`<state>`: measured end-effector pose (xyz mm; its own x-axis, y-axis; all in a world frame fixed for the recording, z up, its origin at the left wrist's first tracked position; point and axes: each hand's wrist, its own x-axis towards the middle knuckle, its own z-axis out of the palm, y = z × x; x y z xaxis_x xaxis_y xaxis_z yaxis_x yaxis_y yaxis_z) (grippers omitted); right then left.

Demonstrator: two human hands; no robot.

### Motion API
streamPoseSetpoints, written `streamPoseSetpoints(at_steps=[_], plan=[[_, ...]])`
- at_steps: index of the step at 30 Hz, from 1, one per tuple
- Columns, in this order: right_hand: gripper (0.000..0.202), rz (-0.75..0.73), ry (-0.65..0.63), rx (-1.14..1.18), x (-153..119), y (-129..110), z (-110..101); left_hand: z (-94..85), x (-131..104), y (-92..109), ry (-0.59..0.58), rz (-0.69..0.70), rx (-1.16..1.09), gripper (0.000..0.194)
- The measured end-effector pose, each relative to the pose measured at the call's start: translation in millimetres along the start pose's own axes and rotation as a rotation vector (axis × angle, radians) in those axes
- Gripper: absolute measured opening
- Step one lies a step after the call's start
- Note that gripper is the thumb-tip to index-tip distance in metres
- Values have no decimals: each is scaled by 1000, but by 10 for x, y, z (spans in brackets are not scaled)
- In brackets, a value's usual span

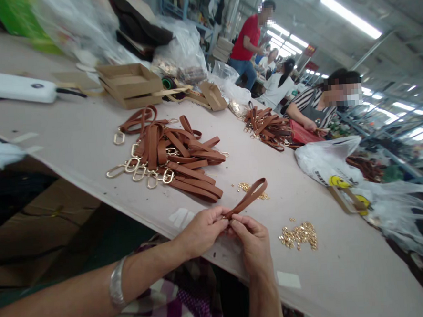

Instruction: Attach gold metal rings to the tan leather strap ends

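Observation:
A brown leather strap [249, 197], folded into a loop, rises from between my two hands near the table's front edge. My left hand [210, 228] pinches its lower end from the left. From the other side my right hand [251, 232] grips the same end, thumb and fingers pressed together. Whatever small part lies under the fingertips is hidden. Beyond my left hand lies a heap of similar brown straps [182, 155] with gold oval clasps [139, 172]. Small gold metal pieces [300, 235] are piled to the right, and a smaller scatter [262, 195] lies behind the held strap.
Cardboard boxes [130, 84] and clear plastic bags [186, 47] crowd the back. A white device [13, 87] with a black cord lies at left. More straps [267, 126] sit near a co-worker in stripes [308, 107]. White plastic bags [329, 158] stand at the right.

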<state>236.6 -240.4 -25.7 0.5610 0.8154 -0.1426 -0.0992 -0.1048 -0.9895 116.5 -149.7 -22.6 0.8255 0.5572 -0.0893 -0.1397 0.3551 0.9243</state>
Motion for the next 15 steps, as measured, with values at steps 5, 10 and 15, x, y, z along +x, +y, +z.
streamPoseSetpoints(at_steps=[5, 10, 15], plan=[[18, -10, 8, -60, -9, -4, -14, -35, -46, 20, -36, 47, 203, 30], [11, -58, 16, -45, -47, -49, 35, -34, -90, 52, -13, 159, 473, 34], [14, -103, 94, 16, -90, -14, 65, -45, -86, 41, -23, 241, 645, 36]])
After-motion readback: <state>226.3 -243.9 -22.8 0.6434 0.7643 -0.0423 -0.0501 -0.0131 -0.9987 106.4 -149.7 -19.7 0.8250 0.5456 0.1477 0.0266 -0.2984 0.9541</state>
